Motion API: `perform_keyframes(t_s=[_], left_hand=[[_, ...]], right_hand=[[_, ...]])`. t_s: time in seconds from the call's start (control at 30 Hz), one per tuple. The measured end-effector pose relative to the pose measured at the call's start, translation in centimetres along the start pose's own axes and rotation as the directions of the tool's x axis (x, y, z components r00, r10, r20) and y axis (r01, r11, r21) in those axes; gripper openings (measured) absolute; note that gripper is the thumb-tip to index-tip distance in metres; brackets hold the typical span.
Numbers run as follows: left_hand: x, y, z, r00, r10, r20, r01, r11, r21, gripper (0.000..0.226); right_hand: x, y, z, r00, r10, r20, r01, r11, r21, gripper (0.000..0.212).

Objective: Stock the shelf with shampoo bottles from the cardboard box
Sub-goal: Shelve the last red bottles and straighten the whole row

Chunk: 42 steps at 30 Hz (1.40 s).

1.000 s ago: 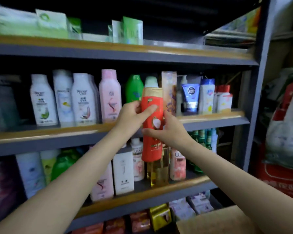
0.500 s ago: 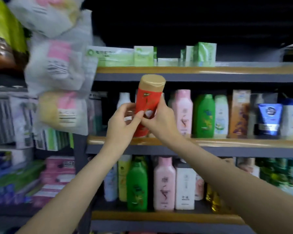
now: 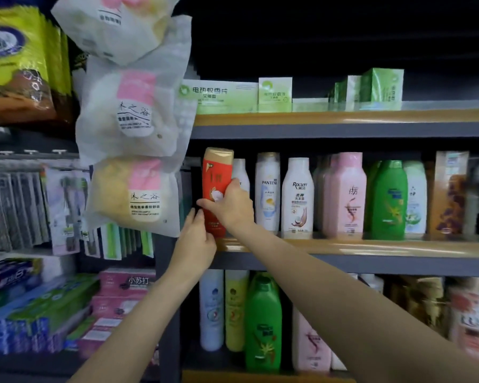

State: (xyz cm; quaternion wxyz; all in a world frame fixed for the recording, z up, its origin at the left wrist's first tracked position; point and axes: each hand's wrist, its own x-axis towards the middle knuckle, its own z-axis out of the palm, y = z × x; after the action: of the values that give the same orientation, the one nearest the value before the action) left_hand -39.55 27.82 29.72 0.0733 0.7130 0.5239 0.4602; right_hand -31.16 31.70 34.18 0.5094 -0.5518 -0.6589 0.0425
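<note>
Red shampoo bottle (image 3: 215, 189), gold cap up, stands at the far-left end of the middle shelf (image 3: 371, 246), base at or just above the wooden lip; contact with the board is hidden behind the hands. It leans slightly left at the top. Right of it, touching or nearly so, a white bottle (image 3: 241, 172) is partly hidden, then the Pantene bottle (image 3: 267, 189) and the rest of the row.

Right hand (image 3: 230, 205) is closed around the bottle's mid-body from the right side, thumb across the front label. Judgement: this hand carries the weight and steers. Left hand (image 3: 195, 239) sits lower, fingers half-curled against the bottle's lower left edge, apparently steadying the base rather than gripping fully.

Placement reads as filling the 1 open slot beside the shelf's left upright (image 3: 169, 299), label facing out to match the row.

Hanging sponge packs (image 3: 133, 189) crowd the left side just beside the slot; snag risk on withdrawal. Cardboard box not in view.
</note>
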Motion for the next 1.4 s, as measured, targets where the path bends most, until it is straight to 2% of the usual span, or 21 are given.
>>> perform_keyframes(t_s=[0.07, 0.17, 0.3, 0.43, 0.53, 0.67, 0.97, 1.07, 1.17, 1.23, 1.27, 1.33, 1.4], left_hand=[[0.2, -0.4, 0.2, 1.000, -0.013, 0.013, 0.012, 1.000, 0.025, 0.054], [0.3, -0.6, 0.4, 0.999, -0.033, 0.034, 0.030, 0.995, 0.096, 0.053], [0.3, -0.7, 0.6, 0.995, -0.017, 0.100, -0.005, 0.975, 0.224, 0.058], [0.5, 0.0, 0.3, 0.987, -0.057, 0.151, -0.003, 0.930, 0.368, 0.054], [0.8, 0.3, 0.2, 0.987, -0.071, 0.146, 0.000, 0.900, 0.436, 0.051], [0.8, 0.2, 0.4, 0.984, -0.087, 0.158, 0.007, 0.893, 0.450, 0.049], [0.7, -0.9, 0.3, 0.997, 0.018, 0.078, -0.049, 0.913, 0.405, 0.046], [0.6, -1.4, 0.3, 0.996, 0.062, 0.064, -0.083, 0.909, 0.407, 0.047], [0.4, -1.8, 0.3, 0.995, 0.103, -0.007, -0.093, 0.920, 0.380, 0.047], [0.1, -1.5, 0.5, 0.984, 0.148, -0.101, -0.109, 0.941, 0.320, 0.044], [-0.2, -1.0, 0.7, 0.974, 0.174, -0.147, -0.127, 0.950, 0.286, 0.042], [-0.9, 0.6, 1.7, 0.948, 0.240, -0.209, -0.187, 0.951, 0.245, 0.036], [-1.7, 2.9, 3.5, 0.925, 0.305, -0.227, -0.266, 0.945, 0.188, 0.031]], right_hand=[[0.9, -0.3, 0.7, 0.999, 0.032, 0.033, -0.032, 0.999, 0.005, 0.066], [1.9, -0.8, 0.3, 0.985, 0.069, 0.157, -0.074, 0.997, 0.025, 0.062], [2.0, 0.1, -0.4, 0.922, 0.159, 0.352, -0.171, 0.985, 0.005, 0.054], [2.0, 0.7, -0.2, 0.878, 0.229, 0.421, -0.295, 0.950, 0.099, 0.054], [2.3, 0.7, 0.1, 0.871, 0.239, 0.430, -0.319, 0.940, 0.123, 0.050], [2.6, 0.9, 1.4, 0.890, 0.223, 0.399, -0.272, 0.960, 0.070, 0.048], [4.0, 1.4, 2.2, 0.891, 0.238, 0.388, -0.265, 0.964, 0.018, 0.051], [4.3, 1.3, 2.4, 0.895, 0.230, 0.381, -0.221, 0.973, -0.069, 0.044], [3.8, 0.8, 1.6, 0.911, 0.206, 0.358, -0.136, 0.968, -0.212, 0.014], [3.2, 0.6, 0.3, 0.935, 0.125, 0.332, -0.047, 0.971, -0.235, 0.005], [2.6, 0.5, -0.6, 0.944, 0.061, 0.324, 0.013, 0.975, -0.220, 0.008], [0.9, 0.5, -3.0, 0.957, -0.071, 0.282, 0.134, 0.969, -0.209, 0.025], [-1.3, 1.6, -6.3, 0.952, -0.189, 0.240, 0.240, 0.948, -0.207, 0.028]])
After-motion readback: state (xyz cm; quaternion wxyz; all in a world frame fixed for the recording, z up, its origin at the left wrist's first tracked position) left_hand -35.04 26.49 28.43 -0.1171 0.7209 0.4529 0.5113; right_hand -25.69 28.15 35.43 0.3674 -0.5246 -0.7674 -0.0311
